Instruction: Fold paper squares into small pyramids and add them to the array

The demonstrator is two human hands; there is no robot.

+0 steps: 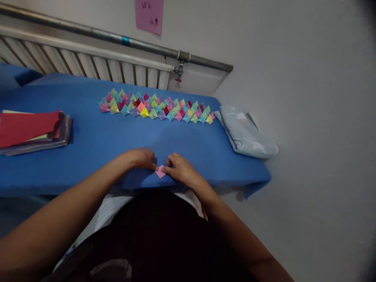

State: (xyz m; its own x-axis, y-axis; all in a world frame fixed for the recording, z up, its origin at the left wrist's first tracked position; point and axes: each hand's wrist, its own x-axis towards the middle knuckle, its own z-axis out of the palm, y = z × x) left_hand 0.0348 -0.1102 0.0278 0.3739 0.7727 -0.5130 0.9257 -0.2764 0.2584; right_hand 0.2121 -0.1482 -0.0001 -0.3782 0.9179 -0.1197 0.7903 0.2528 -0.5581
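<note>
A small pink piece of folded paper [161, 172] lies near the front edge of the blue-covered table, its lower corner pointing towards me. My left hand [144, 158] comes in from the left with curled fingers, its thumb and fingertips on the paper's left corner. From the right, my right hand [179, 168] pinches the opposite corner, thumb lowered onto it and fingers bent. Further back stand several rows of folded paper pieces [161, 114] in pink, yellow, green, blue, purple and red.
A stack of coloured paper with a red sheet [28, 127] on top lies at the left. At the right end is a folded pale blue patterned cloth [246, 135]. Behind the blue cloth cover [96, 145] are a radiator [113, 72] and a metal pipe [96, 34] along the wall.
</note>
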